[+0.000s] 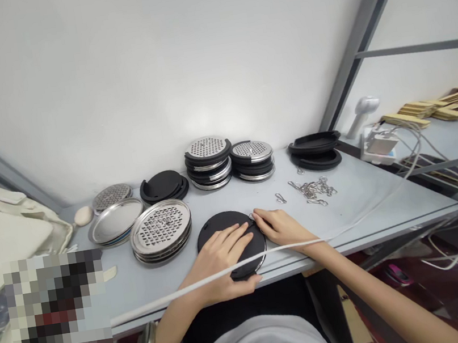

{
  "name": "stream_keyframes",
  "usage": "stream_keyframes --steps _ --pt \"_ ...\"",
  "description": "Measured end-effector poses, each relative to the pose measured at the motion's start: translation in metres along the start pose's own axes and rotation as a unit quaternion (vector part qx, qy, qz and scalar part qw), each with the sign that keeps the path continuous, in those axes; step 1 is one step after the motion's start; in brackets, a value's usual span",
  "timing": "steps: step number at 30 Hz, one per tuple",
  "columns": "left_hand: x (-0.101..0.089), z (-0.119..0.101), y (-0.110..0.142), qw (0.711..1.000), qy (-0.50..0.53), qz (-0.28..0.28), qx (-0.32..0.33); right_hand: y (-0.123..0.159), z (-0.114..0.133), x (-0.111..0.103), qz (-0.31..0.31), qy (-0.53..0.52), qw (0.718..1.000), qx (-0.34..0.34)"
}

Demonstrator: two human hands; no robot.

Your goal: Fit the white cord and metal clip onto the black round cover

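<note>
My left hand [220, 259] lies flat with fingers stretched out on a round black lid [214, 228] at the table's front edge, holding it down. My right hand [277, 224] is at the lid's right rim, fingers pinched together on a small metal clip [252, 216] at the edge. A pile of loose metal clips [312, 189] lies just beyond the right hand. A white cable [267, 254] runs across both wrists.
A stack of perforated steel discs [160, 227] and plain steel plates [115, 222] sits to the left. Behind are black lids [164, 186], stacked assembled graters [209, 162] [252, 159] and more black lids [315, 150]. White bags [0, 228] lie far left, wooden pieces [451, 104] far right.
</note>
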State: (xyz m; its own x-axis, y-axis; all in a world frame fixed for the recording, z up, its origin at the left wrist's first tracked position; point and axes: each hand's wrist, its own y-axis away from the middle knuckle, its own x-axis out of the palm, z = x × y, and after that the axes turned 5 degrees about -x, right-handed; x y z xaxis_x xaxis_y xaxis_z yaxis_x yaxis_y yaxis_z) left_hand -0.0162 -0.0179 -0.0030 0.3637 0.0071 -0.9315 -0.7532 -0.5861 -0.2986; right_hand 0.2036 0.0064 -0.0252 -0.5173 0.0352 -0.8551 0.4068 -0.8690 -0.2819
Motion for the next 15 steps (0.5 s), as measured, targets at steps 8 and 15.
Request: stream_keyframes --steps 8,15 --pt "-0.0008 -0.0031 -0.0017 1.000 0.004 0.006 -0.019 -0.0006 0.0039 -0.0039 -0.001 -0.024 1.000 0.011" --pt "-0.0009 -0.0037 -0.0023 1.000 -0.002 0.014 -0.020 0.0003 0.0046 -0.0054 -0.008 -0.051 0.999 0.014"
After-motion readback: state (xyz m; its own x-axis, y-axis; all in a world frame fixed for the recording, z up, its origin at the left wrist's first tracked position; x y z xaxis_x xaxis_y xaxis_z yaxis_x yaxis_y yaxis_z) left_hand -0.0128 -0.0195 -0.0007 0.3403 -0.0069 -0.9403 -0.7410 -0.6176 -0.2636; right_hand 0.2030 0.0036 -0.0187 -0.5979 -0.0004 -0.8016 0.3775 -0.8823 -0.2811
